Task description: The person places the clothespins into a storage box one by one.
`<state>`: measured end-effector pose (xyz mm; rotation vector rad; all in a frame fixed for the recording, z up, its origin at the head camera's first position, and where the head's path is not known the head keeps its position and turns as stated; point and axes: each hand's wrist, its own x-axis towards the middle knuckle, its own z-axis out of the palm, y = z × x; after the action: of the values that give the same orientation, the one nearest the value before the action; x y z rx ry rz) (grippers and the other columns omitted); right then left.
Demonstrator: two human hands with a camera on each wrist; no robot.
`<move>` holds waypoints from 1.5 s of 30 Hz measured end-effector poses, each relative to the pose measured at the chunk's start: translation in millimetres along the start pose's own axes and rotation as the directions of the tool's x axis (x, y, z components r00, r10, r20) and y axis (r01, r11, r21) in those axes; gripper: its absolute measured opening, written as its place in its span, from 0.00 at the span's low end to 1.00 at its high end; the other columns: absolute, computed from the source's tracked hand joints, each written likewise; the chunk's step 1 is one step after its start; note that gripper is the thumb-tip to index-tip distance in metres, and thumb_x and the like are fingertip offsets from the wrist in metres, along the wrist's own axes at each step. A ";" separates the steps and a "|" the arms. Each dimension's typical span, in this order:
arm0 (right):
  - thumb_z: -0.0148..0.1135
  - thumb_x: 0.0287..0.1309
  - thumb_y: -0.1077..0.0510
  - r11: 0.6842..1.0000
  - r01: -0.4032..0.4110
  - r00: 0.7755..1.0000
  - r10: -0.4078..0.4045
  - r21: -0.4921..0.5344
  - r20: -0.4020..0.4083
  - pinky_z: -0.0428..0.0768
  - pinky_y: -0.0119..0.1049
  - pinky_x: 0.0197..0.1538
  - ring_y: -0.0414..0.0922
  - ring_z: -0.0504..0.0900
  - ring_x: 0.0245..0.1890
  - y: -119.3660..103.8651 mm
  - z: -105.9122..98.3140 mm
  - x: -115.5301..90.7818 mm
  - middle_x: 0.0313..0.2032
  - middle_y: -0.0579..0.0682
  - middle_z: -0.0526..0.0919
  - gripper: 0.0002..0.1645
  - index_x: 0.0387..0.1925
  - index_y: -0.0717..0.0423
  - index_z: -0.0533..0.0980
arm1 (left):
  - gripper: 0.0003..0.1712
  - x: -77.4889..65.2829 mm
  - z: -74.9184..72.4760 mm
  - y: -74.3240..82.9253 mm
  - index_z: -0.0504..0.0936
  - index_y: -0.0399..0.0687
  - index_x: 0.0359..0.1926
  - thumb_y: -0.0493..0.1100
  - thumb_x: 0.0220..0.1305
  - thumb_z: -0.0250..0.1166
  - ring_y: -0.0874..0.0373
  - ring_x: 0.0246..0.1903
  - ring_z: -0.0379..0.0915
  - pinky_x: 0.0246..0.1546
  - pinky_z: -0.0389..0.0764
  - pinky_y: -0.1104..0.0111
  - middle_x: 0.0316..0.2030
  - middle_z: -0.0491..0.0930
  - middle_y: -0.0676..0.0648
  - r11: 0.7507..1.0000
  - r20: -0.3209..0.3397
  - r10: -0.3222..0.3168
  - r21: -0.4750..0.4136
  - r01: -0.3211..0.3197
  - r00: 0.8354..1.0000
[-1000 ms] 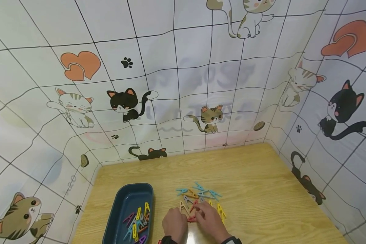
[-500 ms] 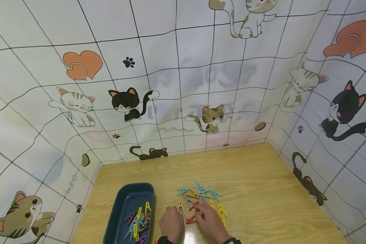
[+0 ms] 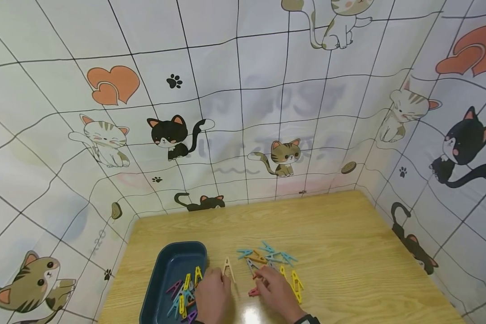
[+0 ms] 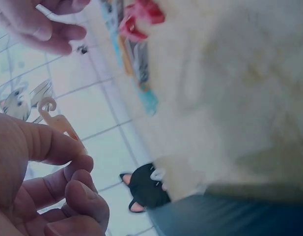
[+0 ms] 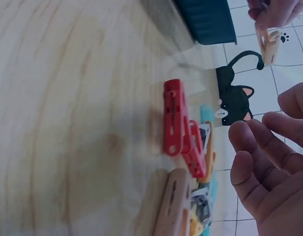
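Observation:
My left hand (image 3: 213, 294) pinches a pale beige clothespin (image 3: 228, 268) between thumb and fingers, just right of the blue tray's rim (image 3: 206, 254). The left wrist view shows the same clothespin (image 4: 60, 123) rising from the fingertips (image 4: 82, 162). My right hand (image 3: 278, 290) hovers beside red clothespins (image 5: 173, 118), fingers loosely bent. In the right wrist view nothing is between its fingers (image 5: 259, 147). Another pale clothespin (image 5: 172, 206) lies on the table near the red ones.
Several light-blue clothespins (image 3: 268, 247), an orange one (image 3: 260, 258), grey ones (image 3: 252, 267) and yellow ones (image 3: 296, 281) lie on the wooden table (image 3: 348, 252). The tray holds several mixed clothespins (image 3: 182, 299). A cat-printed cloth (image 3: 243, 108) surrounds the table's back and sides.
My left hand has moved left, carrying the pale beige clothespin from the pile toward the tray. The right hand has stayed near the red clothespins.

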<state>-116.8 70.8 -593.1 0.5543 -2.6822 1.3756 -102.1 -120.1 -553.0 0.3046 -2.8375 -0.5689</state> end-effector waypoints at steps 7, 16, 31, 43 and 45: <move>0.63 0.66 0.65 0.997 0.070 0.997 -0.069 0.034 -0.019 0.79 0.29 0.35 0.30 0.78 0.32 -12.1 3.3 5.2 0.40 0.50 0.85 0.12 0.50 0.59 0.84 | 0.13 3.8 -21.2 -14.8 0.72 0.46 0.21 0.37 0.61 0.64 0.55 0.19 0.61 0.20 0.65 0.61 0.23 0.66 0.49 0.998 -0.023 -0.057 -0.022 0.056 0.998; 0.59 0.69 0.65 0.991 0.111 0.993 -0.114 0.072 0.039 0.81 0.32 0.36 0.27 0.72 0.28 -21.0 13.7 3.9 0.43 0.54 0.85 0.13 0.51 0.59 0.83 | 0.14 2.3 -27.4 -46.7 0.72 0.45 0.20 0.37 0.62 0.61 0.54 0.18 0.63 0.21 0.66 0.58 0.22 0.67 0.47 0.992 0.014 -0.129 -0.006 0.129 0.992; 0.61 0.69 0.63 0.979 0.137 0.983 -0.153 0.150 0.105 0.76 0.27 0.31 0.27 0.71 0.28 -25.5 29.5 -0.5 0.38 0.42 0.81 0.11 0.49 0.57 0.84 | 0.10 5.6 -30.6 -83.8 0.83 0.34 0.34 0.39 0.63 0.60 0.48 0.24 0.74 0.26 0.75 0.51 0.25 0.75 0.43 0.962 0.144 -0.273 0.034 0.271 0.951; 0.59 0.72 0.59 0.983 0.111 0.973 -0.137 0.144 0.184 0.78 0.28 0.32 0.27 0.74 0.30 -26.9 33.2 -0.8 0.40 0.44 0.81 0.13 0.53 0.58 0.83 | 0.16 6.2 -26.2 -92.5 0.86 0.32 0.42 0.41 0.62 0.60 0.46 0.26 0.76 0.29 0.78 0.50 0.28 0.77 0.40 0.951 0.155 -0.308 0.052 0.304 0.939; 0.59 0.72 0.59 0.984 0.109 0.974 -0.133 0.139 0.182 0.77 0.28 0.32 0.27 0.74 0.30 -27.1 32.9 -1.1 0.41 0.44 0.81 0.14 0.53 0.58 0.83 | 0.13 5.7 -27.1 -91.3 0.84 0.34 0.36 0.42 0.62 0.61 0.48 0.24 0.73 0.27 0.75 0.52 0.26 0.74 0.42 0.952 0.146 -0.305 0.044 0.302 0.941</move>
<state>-103.2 30.4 -592.1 0.8896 -2.6613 1.5409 -86.0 -213.5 -564.2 0.7444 -2.9631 -0.6453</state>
